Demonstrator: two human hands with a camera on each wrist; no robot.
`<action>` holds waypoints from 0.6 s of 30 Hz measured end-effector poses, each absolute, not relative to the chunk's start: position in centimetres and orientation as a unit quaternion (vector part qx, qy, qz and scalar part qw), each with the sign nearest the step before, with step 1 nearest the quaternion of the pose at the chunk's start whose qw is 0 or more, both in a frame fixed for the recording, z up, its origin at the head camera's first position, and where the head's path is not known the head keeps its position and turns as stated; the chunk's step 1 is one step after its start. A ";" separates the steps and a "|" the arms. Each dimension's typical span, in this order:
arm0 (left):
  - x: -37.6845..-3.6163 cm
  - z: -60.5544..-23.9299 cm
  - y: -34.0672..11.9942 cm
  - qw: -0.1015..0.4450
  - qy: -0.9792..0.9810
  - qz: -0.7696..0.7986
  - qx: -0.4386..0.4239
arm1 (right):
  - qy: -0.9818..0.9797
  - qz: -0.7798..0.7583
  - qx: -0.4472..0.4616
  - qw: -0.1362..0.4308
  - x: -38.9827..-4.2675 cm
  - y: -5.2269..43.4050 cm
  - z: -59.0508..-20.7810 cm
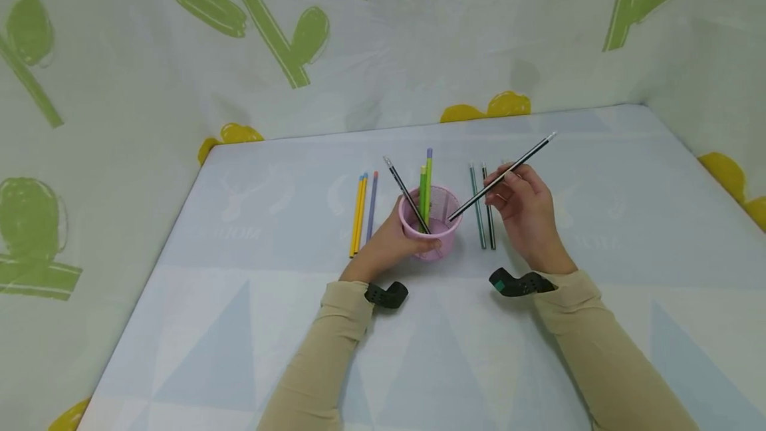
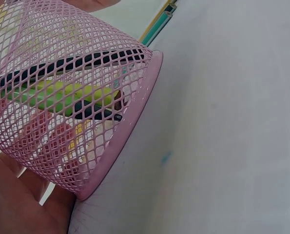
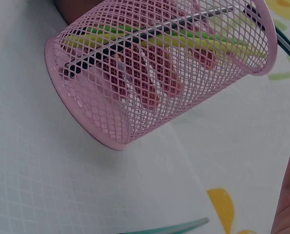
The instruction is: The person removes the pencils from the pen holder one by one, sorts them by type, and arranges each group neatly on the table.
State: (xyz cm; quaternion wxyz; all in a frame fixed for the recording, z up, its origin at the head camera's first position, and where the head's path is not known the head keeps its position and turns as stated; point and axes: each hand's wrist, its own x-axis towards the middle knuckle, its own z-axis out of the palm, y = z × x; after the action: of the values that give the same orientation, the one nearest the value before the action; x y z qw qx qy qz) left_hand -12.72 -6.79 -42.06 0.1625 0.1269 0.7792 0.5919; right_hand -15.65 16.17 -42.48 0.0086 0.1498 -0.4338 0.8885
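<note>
My left hand [image 1: 383,245] grips a pink mesh pen cup [image 1: 441,253], thumb across the near side and the other fingers behind it. Inside the cup lean a black striped pencil [image 1: 396,178] and two green pencils [image 1: 429,168], one of them yellower. My right hand [image 1: 531,218] pinches another black-and-white striped pencil [image 1: 538,145] at a slant, its lower end just within the cup's right rim. Through the mesh [image 2: 18,44], the left wrist view shows pencil ends near the base. In the right wrist view, left-hand fingers show through the cup [image 3: 120,117].
Two yellow pencils [image 1: 358,218] and a purple pencil [image 1: 372,203] lie left of the cup. Right of it lie a teal pencil [image 1: 478,211] and a black pencil [image 1: 491,226]. A patterned cloth covers the table [image 1: 287,324]; a leaf-print curtain [image 1: 389,52] hangs behind.
</note>
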 end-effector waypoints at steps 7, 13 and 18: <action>-12.7 -42.1 -6.8 0.166 0.786 0.583 0.121 | -0.294 0.948 0.115 -0.034 -16.3 17.7 -43.6; -12.7 -42.2 -6.9 0.163 0.779 0.591 0.130 | -0.178 0.977 0.087 -0.077 -16.8 19.3 -44.3; -12.8 -42.3 -6.9 0.161 0.777 0.594 0.133 | -0.173 0.979 0.067 -0.089 -17.0 20.1 -44.7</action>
State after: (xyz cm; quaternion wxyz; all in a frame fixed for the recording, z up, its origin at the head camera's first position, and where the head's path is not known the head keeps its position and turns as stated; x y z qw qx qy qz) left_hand -12.83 -6.89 -42.27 0.1609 0.1326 0.7768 0.5942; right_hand -17.03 20.07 -44.74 -0.0893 0.0669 -0.1734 0.9785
